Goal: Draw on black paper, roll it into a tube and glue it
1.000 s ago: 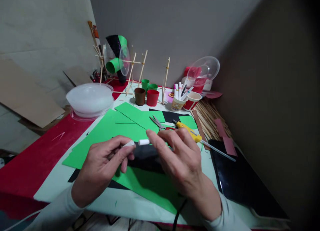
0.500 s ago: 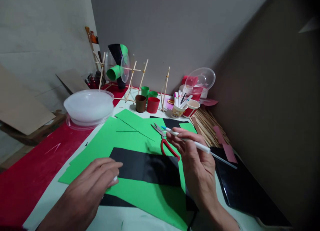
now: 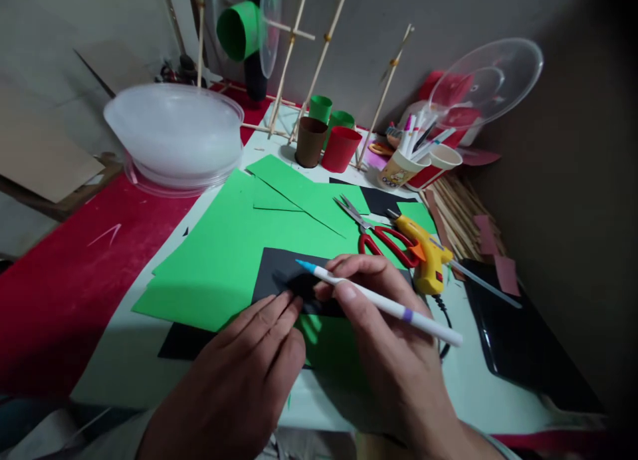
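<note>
A white marker (image 3: pixel 383 302) with a blue tip sits in my right hand (image 3: pixel 383 320), which is closed around it like a pen. Its tip points left, over the black paper (image 3: pixel 276 274); I cannot tell whether it touches. My left hand (image 3: pixel 254 367) lies on the black paper's near edge, fingers stretched out and close together, thumb bent in; what is beneath its palm is hidden. Under the black paper spreads green paper (image 3: pixel 209 247). Beyond my right hand lie red-handled scissors (image 3: pixel 369 230) with parted blades and a yellow glue gun (image 3: pixel 423 247).
Small brown (image 3: pixel 310 144) and red (image 3: pixel 343 149) paper cups stand behind the paper. A cup of markers (image 3: pixel 396 171) is at the back right, near thin sticks (image 3: pixel 463 227). Clear plastic bowls (image 3: pixel 174 137) sit left. A black flat panel (image 3: pixel 518 347) lies right.
My left hand has moved right onto the black paper's edge. The marker is now lower over the black paper. The view has tilted down, and the glue gun has come into sight.
</note>
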`<action>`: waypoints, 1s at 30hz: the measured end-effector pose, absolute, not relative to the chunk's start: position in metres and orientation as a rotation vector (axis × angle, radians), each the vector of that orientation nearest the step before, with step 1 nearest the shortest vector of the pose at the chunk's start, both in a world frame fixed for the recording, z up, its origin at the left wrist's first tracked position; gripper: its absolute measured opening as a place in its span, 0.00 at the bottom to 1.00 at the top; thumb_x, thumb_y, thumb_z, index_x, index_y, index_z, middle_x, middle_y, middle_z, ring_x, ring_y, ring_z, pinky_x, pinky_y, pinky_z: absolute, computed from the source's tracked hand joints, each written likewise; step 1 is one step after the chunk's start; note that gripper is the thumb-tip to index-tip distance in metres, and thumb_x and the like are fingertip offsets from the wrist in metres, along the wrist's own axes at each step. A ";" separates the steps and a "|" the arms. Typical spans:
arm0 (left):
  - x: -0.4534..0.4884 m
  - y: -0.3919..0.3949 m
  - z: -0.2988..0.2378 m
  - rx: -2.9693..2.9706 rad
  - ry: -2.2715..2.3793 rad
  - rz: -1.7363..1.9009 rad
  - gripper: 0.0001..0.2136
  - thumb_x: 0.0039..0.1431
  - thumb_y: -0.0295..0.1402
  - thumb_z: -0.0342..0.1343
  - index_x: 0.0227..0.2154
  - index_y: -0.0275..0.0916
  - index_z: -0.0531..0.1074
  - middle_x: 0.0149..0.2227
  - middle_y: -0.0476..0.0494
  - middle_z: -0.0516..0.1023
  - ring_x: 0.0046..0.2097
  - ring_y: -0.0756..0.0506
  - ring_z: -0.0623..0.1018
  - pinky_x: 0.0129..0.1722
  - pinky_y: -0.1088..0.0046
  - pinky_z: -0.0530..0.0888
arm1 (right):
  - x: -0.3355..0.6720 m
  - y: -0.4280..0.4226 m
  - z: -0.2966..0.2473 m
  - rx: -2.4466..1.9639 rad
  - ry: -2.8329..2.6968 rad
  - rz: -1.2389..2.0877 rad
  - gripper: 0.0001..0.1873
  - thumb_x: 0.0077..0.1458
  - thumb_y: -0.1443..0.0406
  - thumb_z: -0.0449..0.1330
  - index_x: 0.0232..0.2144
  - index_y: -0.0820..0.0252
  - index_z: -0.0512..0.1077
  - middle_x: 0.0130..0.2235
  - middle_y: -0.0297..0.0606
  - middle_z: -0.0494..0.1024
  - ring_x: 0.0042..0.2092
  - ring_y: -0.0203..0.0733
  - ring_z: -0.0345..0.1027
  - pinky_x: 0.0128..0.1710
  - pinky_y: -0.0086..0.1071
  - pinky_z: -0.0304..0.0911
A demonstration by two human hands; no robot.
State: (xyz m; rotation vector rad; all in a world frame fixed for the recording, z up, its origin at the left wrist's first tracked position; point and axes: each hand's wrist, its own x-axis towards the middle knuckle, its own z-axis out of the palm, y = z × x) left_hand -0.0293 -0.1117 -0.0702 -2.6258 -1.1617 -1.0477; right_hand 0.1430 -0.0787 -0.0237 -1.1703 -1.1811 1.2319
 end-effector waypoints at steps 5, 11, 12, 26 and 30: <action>-0.020 -0.103 -0.048 -2.629 -1.181 -0.947 0.17 0.71 0.21 0.37 0.43 0.32 0.73 0.39 0.38 0.86 0.44 0.46 0.84 0.52 0.73 0.78 | 0.126 -0.073 -0.032 -1.242 -1.292 1.203 0.03 0.58 0.66 0.65 0.34 0.55 0.72 0.37 0.31 0.77 0.37 0.35 0.71 0.37 0.28 0.69; -0.041 -0.100 -0.054 -2.764 -1.091 -0.989 0.16 0.68 0.20 0.39 0.42 0.33 0.73 0.46 0.36 0.85 0.50 0.45 0.83 0.56 0.71 0.78 | 0.123 -0.074 -0.039 -1.279 -1.331 1.061 0.05 0.57 0.68 0.65 0.31 0.57 0.71 0.35 0.32 0.76 0.35 0.34 0.72 0.34 0.26 0.70; -0.048 -0.101 -0.059 -2.781 -1.101 -0.991 0.15 0.67 0.19 0.41 0.43 0.33 0.73 0.49 0.36 0.84 0.56 0.44 0.80 0.60 0.68 0.75 | 0.122 -0.073 -0.039 -1.286 -1.324 1.037 0.05 0.56 0.69 0.65 0.30 0.57 0.71 0.34 0.31 0.77 0.34 0.33 0.72 0.32 0.25 0.70; -0.061 -0.112 -0.084 -2.753 -1.156 -1.021 0.14 0.68 0.18 0.42 0.47 0.34 0.70 0.58 0.33 0.77 0.70 0.39 0.64 0.67 0.62 0.68 | 0.117 -0.072 -0.031 -1.410 -1.410 0.841 0.07 0.54 0.70 0.64 0.26 0.56 0.72 0.28 0.32 0.78 0.29 0.33 0.73 0.27 0.23 0.71; -0.063 -0.116 -0.084 -2.752 -1.158 -0.971 0.14 0.67 0.18 0.43 0.48 0.35 0.70 0.56 0.34 0.80 0.70 0.39 0.65 0.67 0.62 0.69 | 0.116 -0.072 -0.031 -1.431 -1.402 0.835 0.07 0.54 0.70 0.65 0.25 0.56 0.72 0.28 0.32 0.78 0.29 0.34 0.73 0.27 0.24 0.71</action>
